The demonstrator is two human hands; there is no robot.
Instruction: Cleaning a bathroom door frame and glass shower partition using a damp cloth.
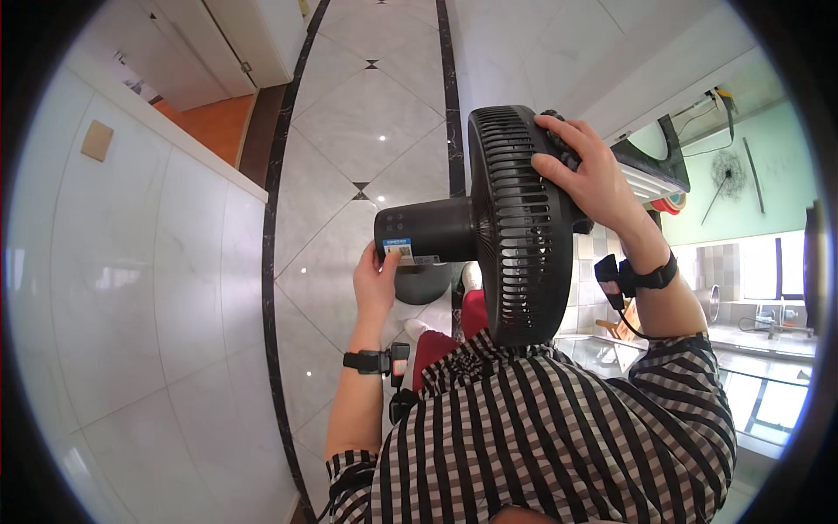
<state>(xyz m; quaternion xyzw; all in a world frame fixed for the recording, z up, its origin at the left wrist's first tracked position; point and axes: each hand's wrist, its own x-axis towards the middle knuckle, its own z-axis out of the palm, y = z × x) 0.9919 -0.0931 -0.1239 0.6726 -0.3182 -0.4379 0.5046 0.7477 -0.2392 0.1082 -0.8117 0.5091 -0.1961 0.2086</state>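
A black electric fan [524,223] is in front of my chest, its round slatted grille turned on edge and its cylindrical motor housing [425,226] pointing left. My left hand [376,278] holds the rear end of that housing from below, the thumb beside a blue and white label [397,249] bearing writing. On the right, my right hand [589,170] lies over the grille's front side, fingertips at its rim. Dark, rough material, apparently a cloth [562,139], bunches under this hand; the palm hides most of it. Below the housing shows a dark round base [422,285], partly covered.
Pale tiled floor [366,131] with dark borders runs ahead. A white tiled wall [131,262] bounds the left side, with a doorway [209,124] farther up. To the right are a glossy counter [753,340], a faucet [772,327] and a dark-framed white object [655,157].
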